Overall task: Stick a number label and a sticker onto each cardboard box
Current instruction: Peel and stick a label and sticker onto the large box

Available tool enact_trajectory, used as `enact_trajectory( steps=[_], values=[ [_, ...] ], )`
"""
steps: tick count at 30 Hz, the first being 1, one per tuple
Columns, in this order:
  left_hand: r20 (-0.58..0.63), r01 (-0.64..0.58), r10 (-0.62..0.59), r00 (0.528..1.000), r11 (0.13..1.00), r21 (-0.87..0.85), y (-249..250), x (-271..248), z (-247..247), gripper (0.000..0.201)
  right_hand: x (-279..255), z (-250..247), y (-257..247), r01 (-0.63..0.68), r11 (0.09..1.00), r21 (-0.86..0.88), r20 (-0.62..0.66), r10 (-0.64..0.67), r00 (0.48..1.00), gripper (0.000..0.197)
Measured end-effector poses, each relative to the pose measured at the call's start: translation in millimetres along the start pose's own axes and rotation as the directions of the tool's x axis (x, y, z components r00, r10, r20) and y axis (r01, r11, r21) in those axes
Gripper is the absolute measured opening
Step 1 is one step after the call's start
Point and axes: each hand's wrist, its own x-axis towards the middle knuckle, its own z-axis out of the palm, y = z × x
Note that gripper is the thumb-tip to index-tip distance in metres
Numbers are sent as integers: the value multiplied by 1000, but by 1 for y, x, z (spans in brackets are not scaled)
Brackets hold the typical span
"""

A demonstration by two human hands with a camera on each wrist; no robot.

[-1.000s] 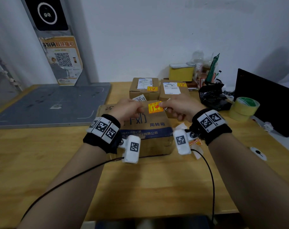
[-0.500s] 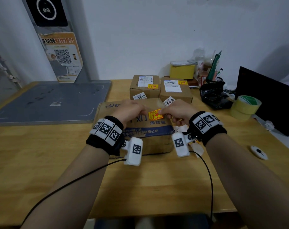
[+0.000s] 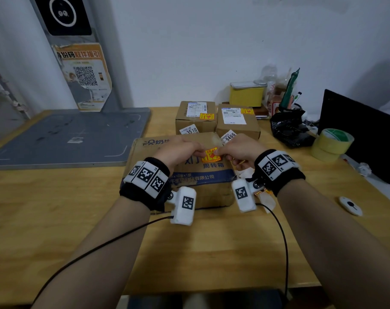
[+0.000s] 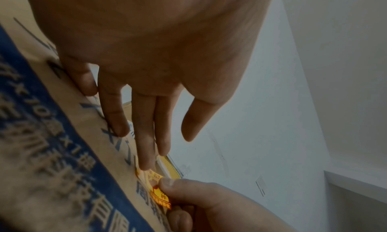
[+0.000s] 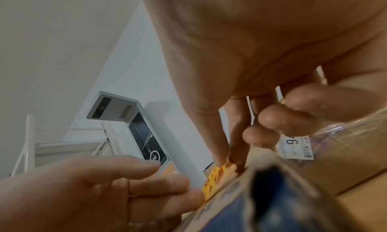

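Both hands meet over a yellow-and-red sticker [image 3: 210, 155] on the top of a large cardboard box [image 3: 185, 175] printed with blue lettering. Right hand [image 3: 238, 148] pinches the sticker's right edge between thumb and forefinger, with a white number label [image 3: 228, 136] reading 9466 tucked under its other curled fingers. Left hand [image 3: 178, 150] lies flat, straight fingertips [image 4: 146, 162] pressing the sticker's left edge onto the box. Behind it on the wooden table [image 3: 56, 208] stand two smaller boxes [image 3: 195, 117], already labelled.
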Motion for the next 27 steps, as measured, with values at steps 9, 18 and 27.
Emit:
enact_trajectory(
  steps=[9,18,27],
  values=[
    [-15,36,-36,999,999,15,1,0,3,18,-2,-3,2,35,992,-125,-37,-39,999,28],
    [-17,52,-51,999,999,11,1,-2,2,23,-3,-4,-3,59,968,-243,-115,-89,989,30],
    [-22,55,-54,998,998,30,1,-2,2,20,-2,-5,-6,28,961,-275,-111,-61,992,33]
  ],
)
